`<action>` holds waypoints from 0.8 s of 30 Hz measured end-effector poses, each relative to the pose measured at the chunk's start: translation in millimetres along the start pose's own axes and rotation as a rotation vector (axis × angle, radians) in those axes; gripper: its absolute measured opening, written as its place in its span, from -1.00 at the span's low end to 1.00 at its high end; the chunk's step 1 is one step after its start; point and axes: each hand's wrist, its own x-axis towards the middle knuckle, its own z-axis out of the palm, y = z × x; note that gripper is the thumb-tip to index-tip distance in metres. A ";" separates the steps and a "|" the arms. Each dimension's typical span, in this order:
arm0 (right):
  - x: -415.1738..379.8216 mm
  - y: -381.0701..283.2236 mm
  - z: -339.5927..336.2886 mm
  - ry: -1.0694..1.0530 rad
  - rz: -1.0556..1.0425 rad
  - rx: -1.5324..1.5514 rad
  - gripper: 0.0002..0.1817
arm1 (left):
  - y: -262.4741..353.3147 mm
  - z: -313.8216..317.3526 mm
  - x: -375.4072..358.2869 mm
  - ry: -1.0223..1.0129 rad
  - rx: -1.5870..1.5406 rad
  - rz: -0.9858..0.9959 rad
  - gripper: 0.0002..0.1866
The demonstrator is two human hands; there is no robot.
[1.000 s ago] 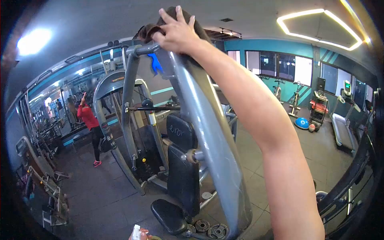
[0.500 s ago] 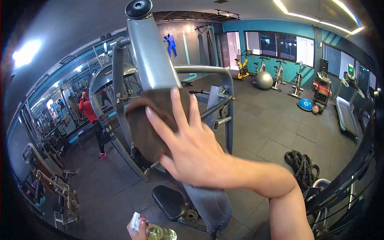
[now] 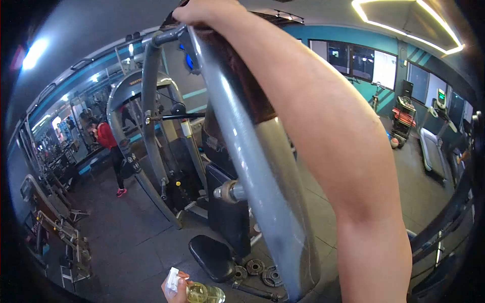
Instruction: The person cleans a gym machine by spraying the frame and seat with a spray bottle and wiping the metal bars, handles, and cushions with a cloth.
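My left hand [image 3: 175,289], at the bottom of the view, grips a clear spray bottle [image 3: 204,293] with a white trigger head and yellowish liquid inside. Up at the top edge, my right hand [image 3: 209,12] is bent over the upper end of a grey metal machine beam [image 3: 230,121]. A dark brown cloth [image 3: 247,76] hangs from that hand along the beam's side, partly hidden behind my forearm. The hand's fingertips are only partly visible.
A black padded seat [image 3: 211,257] and several weight plates [image 3: 255,266] are low beside the beam. Another machine [image 3: 144,96] stands behind. A person in a red top [image 3: 107,135] is at the left. A treadmill [image 3: 432,151] stands at the right.
My right hand has moved from the beam's flat face up to its top end, taking the cloth along. The view has shifted around the beam. My left hand still holds the spray bottle.
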 end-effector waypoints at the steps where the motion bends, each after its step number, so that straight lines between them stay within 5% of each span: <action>1: 7.6 0.9 6.9 0.054 0.000 -0.057 0.14 | -1.4 -2.4 4.5 -0.012 -0.024 0.015 -0.80; 2: -4.4 -0.2 -2.3 0.014 -0.032 -0.147 -0.02 | -2.8 -4.1 13.5 -0.022 -0.053 0.040 -0.80; 5: 29.8 34.2 26.7 0.101 -0.337 -0.496 0.13 | 17.8 -13.4 29.4 -0.042 -0.082 -0.027 -0.80; 9: -83.2 47.0 -11.5 -0.068 -0.179 -0.415 0.03 | -25.8 -57.5 68.8 -0.224 -0.166 -0.013 -0.79; 13: -197.7 82.4 -12.0 0.130 -0.339 -0.613 -0.01 | -56.1 -99.5 115.1 -0.398 -0.184 0.065 -0.78; 17: -288.7 79.8 -3.5 0.160 -0.127 -0.675 -0.01 | -54.4 -126.9 166.1 -0.589 0.015 0.232 -0.73; 21: -266.0 73.9 5.3 0.182 -0.026 -0.736 -0.10 | -66.7 -136.1 190.8 -0.676 -0.030 0.104 -0.70; 24: -201.9 54.4 15.5 0.257 -0.181 -0.829 -0.18 | -85.8 -131.5 204.5 -0.663 0.002 0.085 -0.68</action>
